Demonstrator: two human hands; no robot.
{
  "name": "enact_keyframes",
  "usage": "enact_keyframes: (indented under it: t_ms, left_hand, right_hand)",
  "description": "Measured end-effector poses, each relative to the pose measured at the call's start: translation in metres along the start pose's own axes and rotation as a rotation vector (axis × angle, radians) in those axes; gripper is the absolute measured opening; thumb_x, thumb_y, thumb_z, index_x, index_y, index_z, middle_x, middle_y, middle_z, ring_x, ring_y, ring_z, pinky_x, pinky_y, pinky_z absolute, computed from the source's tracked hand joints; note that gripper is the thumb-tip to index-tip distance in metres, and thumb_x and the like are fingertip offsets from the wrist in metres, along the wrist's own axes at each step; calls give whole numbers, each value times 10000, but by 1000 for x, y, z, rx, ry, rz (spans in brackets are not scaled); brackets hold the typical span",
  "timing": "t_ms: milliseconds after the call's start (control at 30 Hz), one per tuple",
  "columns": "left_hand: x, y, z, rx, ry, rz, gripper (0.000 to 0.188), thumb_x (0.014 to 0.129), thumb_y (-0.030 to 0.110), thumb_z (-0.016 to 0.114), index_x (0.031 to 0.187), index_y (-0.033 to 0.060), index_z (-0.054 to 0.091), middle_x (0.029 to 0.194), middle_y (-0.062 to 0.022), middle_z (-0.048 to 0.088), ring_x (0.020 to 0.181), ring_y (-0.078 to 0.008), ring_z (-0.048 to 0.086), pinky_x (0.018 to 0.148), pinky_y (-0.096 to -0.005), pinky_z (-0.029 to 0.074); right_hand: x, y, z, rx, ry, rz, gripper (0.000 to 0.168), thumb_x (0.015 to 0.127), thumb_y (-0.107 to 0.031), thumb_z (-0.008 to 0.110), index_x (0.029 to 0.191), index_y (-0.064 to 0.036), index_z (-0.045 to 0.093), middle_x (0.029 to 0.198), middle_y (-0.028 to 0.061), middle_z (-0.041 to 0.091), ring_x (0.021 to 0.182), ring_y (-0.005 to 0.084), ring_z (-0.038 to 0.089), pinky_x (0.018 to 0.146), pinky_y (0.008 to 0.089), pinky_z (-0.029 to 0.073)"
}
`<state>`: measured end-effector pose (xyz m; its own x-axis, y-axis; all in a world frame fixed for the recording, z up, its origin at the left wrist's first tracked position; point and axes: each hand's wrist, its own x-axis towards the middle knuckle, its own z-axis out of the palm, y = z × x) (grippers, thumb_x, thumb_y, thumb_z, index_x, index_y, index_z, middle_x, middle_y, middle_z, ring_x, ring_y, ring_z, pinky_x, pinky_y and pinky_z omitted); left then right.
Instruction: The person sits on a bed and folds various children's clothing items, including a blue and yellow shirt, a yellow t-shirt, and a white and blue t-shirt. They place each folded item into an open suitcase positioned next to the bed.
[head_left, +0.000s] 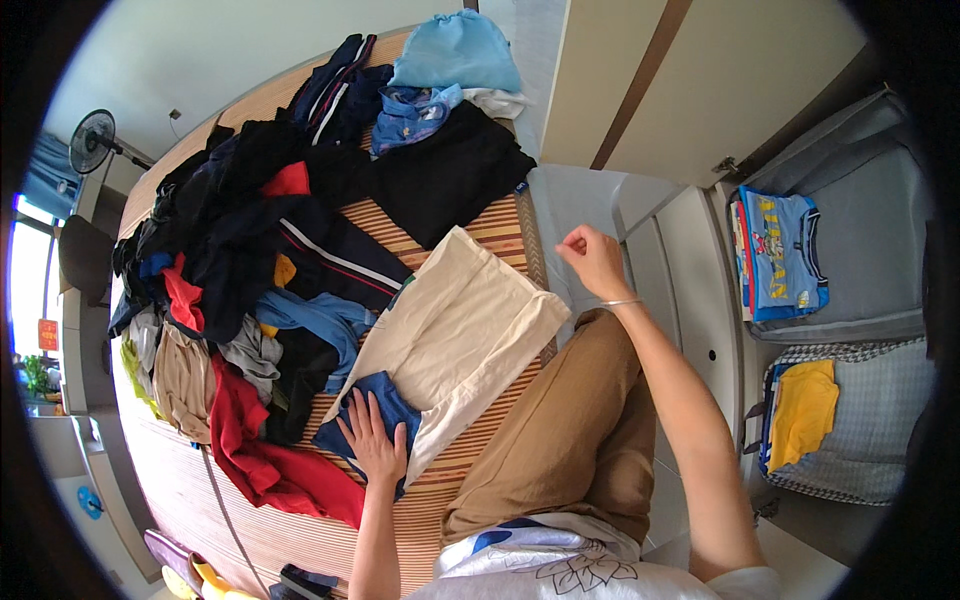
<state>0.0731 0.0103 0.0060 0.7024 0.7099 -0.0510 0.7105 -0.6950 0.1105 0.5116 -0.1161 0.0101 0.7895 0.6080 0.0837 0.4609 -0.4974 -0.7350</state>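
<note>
Before me a cream cloth garment (465, 322) lies spread on the striped mat (442, 491), with a dark blue fabric section (397, 401) at its near left end. My left hand (375, 442) rests flat on the blue fabric, fingers spread, gripping nothing. Beyond the garment's right side, my right hand (596, 262) is raised with its fingers curled in and nothing visible in them. It is apart from the cloth, above the bed's edge. Black folded clothing (450, 172) lies just past the garment's far end.
A heap of mixed clothes (225, 225) covers the bed's left side, with a red garment (277, 472) nearest. A light blue drawstring bag (457, 52) lies at the far end. On the right, an open cabinet door (690, 75) stands near fabric storage boxes (870, 232) holding folded shirts (784, 255).
</note>
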Motion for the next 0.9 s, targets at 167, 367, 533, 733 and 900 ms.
enact_keyframes:
  t_ms: [167,367,533,733,900]
  left_hand:
    - [-2,-2,-1,5,-6,-12,721,900,421,470,1471,28,273,1555,-165,204,1424,-349,196,1149,-534,50]
    - [-4,-5,0,-5,-5,10,721,892,423,485,1467,35,288,1554,-162,207,1419,-351,206,1148,-538,49]
    - [-5,-6,0,4,-3,1,717,893,422,479,1464,32,290,1554,-164,208,1424,-349,194,1149,-537,51]
    - [-3,-5,-2,-12,1,-23,720,890,454,468,1464,48,310,1561,-214,137,1442,-383,112,1140,-560,13]
    - [-7,-4,-1,0,64,-78,699,854,520,523,1427,134,417,1549,-276,89,1429,-462,53,1114,-615,4]
  right_hand:
    - [-20,-50,3,1,-117,-105,287,778,-242,752,881,-9,619,787,80,657,677,187,613,651,333,509]
    - [-21,-34,55,-130,-163,-247,271,788,-236,733,847,-22,577,839,130,624,796,313,610,688,377,484]
    - [-14,-40,50,75,-202,-39,174,841,-172,671,828,-31,570,839,132,622,800,310,612,689,409,480]
    - [-3,-78,58,-87,63,-461,220,873,-137,608,1035,1,557,1096,174,603,1029,323,577,873,416,475]
    - [-39,-125,103,-210,-241,-860,668,842,-323,665,1383,-23,414,1471,182,358,1398,311,288,1154,459,208]
